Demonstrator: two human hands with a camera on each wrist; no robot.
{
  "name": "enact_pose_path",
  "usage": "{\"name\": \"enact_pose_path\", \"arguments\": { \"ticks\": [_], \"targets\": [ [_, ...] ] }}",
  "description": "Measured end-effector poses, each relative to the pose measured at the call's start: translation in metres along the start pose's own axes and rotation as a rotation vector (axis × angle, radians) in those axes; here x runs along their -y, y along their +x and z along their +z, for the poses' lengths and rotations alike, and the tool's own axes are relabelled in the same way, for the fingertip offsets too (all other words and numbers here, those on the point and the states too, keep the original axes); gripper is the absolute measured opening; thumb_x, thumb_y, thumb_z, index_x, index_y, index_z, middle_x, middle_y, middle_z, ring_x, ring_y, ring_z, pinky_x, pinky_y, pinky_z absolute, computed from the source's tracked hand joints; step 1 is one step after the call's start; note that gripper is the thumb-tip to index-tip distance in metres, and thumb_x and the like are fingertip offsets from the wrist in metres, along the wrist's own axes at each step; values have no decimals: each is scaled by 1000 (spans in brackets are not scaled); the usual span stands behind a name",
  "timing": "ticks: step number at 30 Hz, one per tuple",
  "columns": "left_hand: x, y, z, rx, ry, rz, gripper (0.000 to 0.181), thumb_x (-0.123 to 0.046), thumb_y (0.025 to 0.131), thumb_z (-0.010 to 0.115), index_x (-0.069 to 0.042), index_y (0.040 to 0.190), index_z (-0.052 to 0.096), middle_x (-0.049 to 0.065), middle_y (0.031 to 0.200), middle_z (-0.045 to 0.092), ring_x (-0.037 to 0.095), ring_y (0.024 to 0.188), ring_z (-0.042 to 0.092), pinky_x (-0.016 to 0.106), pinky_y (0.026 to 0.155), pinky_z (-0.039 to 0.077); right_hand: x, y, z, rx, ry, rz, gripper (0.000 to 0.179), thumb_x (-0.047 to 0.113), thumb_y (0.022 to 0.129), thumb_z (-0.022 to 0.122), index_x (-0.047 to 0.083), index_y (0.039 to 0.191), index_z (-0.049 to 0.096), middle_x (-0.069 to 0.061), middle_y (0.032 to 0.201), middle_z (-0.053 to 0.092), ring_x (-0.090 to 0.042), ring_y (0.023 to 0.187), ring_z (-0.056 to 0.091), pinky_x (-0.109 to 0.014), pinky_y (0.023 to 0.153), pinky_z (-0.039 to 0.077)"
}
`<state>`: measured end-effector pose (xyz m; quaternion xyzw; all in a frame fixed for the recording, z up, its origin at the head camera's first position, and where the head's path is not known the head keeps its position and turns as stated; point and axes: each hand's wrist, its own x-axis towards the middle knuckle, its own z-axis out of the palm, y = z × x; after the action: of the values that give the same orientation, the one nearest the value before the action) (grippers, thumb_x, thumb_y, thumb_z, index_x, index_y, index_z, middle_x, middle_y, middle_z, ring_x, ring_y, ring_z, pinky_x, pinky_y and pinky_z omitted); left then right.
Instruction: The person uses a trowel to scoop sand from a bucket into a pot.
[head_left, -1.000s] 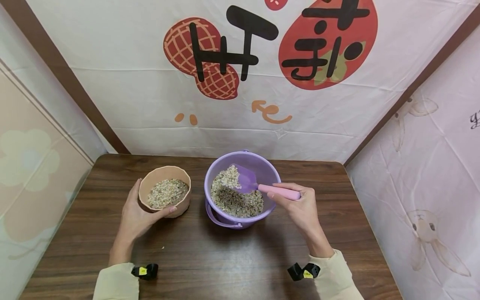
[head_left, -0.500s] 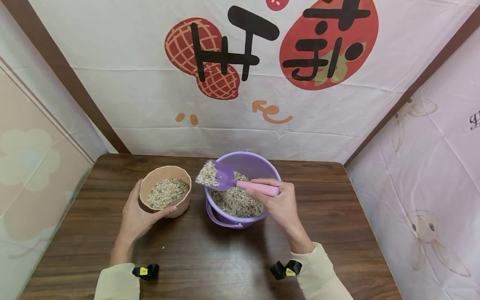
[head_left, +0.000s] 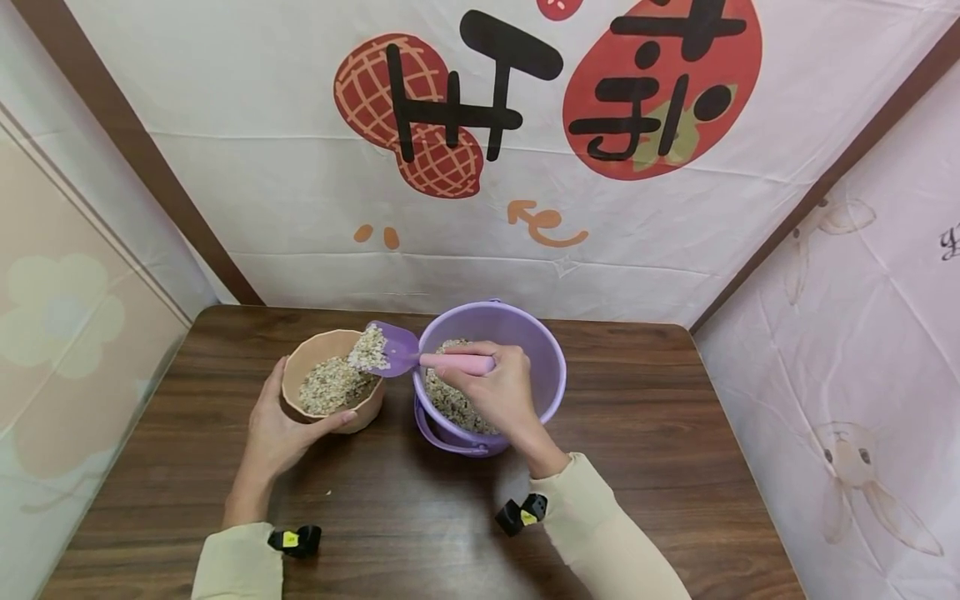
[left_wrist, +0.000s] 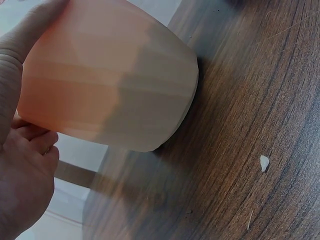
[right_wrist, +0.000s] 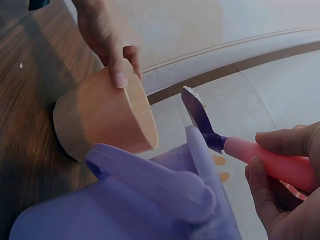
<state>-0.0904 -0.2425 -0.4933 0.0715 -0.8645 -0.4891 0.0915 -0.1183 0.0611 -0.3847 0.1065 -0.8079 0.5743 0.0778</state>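
Observation:
My right hand [head_left: 498,387] grips the pink handle of a toy shovel [head_left: 401,350] above the purple bucket [head_left: 551,367]. Pale grit [head_left: 369,348] lies on the shovel's purple blade, which overlaps the right rim of a peach-coloured pot [head_left: 366,412] in the head view. Round the pot's left and near sides, my left hand [head_left: 277,433] holds it, thumb along the near wall. More of the same speckled grit [head_left: 330,387] fills part of the pot. In the right wrist view the blade [right_wrist: 197,110] stands above the bucket rim, beside the pot [right_wrist: 105,112].
The bucket's handle [head_left: 450,446] hangs down on its near side. A small white crumb [left_wrist: 264,163] lies on the brown wooden table [head_left: 405,533]. Printed cloth walls [head_left: 300,200] rise behind the table and at both sides.
My right hand has carried the loaded shovel left, from inside the bucket across its rim to the pot. My left hand and the pot have stayed almost in place.

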Motion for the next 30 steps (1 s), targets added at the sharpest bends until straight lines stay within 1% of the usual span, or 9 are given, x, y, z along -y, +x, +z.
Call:
{"name": "enact_pose_path", "arguments": {
  "ticks": [3, 7, 10, 15, 17, 25, 30],
  "targets": [
    [1, 0, 0, 1, 7, 1, 132, -35, 63, 99, -17, 164, 16, 20, 161, 30, 43, 143, 32, 67, 112, 28, 2, 6, 8, -4, -71, 15, 23, 20, 75, 92, 12, 94, 84, 7, 87, 77, -6, 78, 71, -23, 66, 57],
    [0, 0, 0, 2, 9, -2, 132, -35, 63, 99, -18, 164, 16, 19, 161, 30, 43, 143, 33, 68, 112, 28, 5, 12, 18, 7, -129, 30, 22, 23, 75, 91, 15, 94, 84, 8, 84, 77, -5, 76, 69, -25, 64, 56],
    [0, 0, 0, 1, 5, -2, 132, -35, 63, 99, -18, 164, 16, 19, 161, 30, 43, 143, 33, 68, 112, 27, 7, 15, 23, 15, -172, 14, 18, 24, 76, 90, 18, 92, 84, 9, 83, 76, -7, 79, 68, -25, 71, 53],
    [-1, 0, 0, -1, 3, -1, 132, -35, 62, 99, -17, 164, 16, 20, 161, 30, 43, 143, 32, 68, 112, 27, 7, 21, 30, 23, -240, -13, 16, 23, 77, 89, 17, 91, 84, 7, 86, 77, -12, 83, 69, -25, 73, 52],
    [0, 0, 0, -2, 5, -3, 132, -35, 62, 99, -17, 164, 17, 20, 161, 30, 43, 143, 32, 68, 112, 27, 7, 23, 33, 25, -260, -22, 17, 22, 77, 89, 16, 92, 83, 5, 86, 77, -12, 82, 70, -24, 69, 54],
    [1, 0, 0, 11, 5, -14, 133, -37, 64, 98, -18, 165, 14, 20, 162, 28, 43, 144, 31, 69, 113, 25, 8, 29, 41, 44, -314, -53, 18, 21, 78, 89, 13, 94, 83, 2, 84, 77, -10, 80, 72, -21, 64, 54],
    [2, 1, 0, 11, 1, -14, 133, -36, 64, 99, -19, 165, 14, 19, 162, 28, 43, 144, 31, 68, 113, 26, 10, 32, 42, 68, -368, -81, 18, 20, 80, 88, 14, 96, 83, 2, 88, 77, -12, 82, 72, -22, 67, 55]
  ]
}}
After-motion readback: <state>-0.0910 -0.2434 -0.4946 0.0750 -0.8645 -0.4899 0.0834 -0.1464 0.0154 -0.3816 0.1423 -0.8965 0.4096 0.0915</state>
